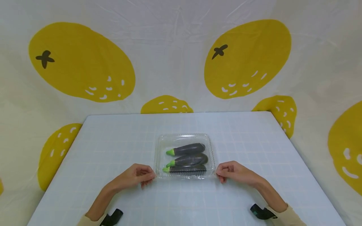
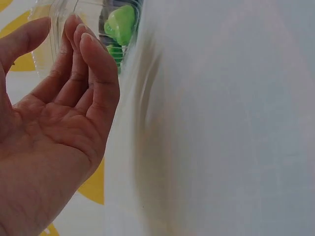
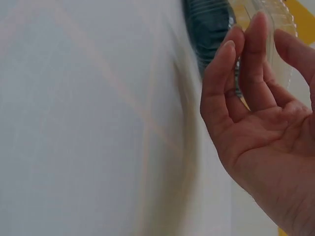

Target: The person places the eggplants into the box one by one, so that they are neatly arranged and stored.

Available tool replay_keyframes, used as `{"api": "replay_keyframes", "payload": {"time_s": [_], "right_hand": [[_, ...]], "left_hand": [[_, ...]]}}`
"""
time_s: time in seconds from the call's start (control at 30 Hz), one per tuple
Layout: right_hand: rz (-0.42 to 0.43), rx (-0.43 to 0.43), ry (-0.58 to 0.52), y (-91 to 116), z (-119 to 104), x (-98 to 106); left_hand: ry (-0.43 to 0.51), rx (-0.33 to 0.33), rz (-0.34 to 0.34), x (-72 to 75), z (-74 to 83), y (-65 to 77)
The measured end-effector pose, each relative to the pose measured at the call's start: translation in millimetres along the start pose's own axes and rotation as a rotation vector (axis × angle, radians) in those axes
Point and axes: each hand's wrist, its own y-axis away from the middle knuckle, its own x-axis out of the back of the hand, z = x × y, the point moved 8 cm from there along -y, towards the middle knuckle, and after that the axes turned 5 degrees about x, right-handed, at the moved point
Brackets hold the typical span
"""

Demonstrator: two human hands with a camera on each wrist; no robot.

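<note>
A clear plastic clamshell container (image 1: pixel 183 136) lies shut on the middle of the table. It holds three dark purple eggplants (image 1: pixel 188 149) with green stem ends (image 2: pixel 120 22) pointing left. My left hand (image 1: pixel 151 177) is at its near left corner. In the left wrist view the hand (image 2: pixel 54 34) has its thumb and lightly bent fingers either side of the container's rim (image 2: pixel 59 10), with a gap between them. My right hand (image 1: pixel 220 174) is at the near right corner. Its fingers (image 3: pixel 246 44) lie against the rim (image 3: pixel 275 14), thumb behind, next to a dark eggplant (image 3: pixel 206 24).
The light blue gridded table (image 1: pixel 113 141) stands before a white cloth backdrop printed with yellow lemons (image 1: pixel 82 62). Its far edge runs behind the container and its sides slant outward toward me. Black wrist camera mounts (image 1: pixel 113 216) (image 1: pixel 261 212) sit on both forearms.
</note>
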Motion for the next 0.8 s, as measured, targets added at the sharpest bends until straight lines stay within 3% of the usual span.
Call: {"api": "replay_keyframes", "payload": {"time_s": [0.3,0.8], "right_hand": [[0.02,0.084,0.022,1.4,-4.9,5.9],[0.137,0.089,0.208,3.8,-9.2,26.9]], "left_hand": [[-0.039,-0.015,0.035,12.1,0.3,4.7],[-0.173,0.017,0.146,32.2,7.1,7.3]]}}
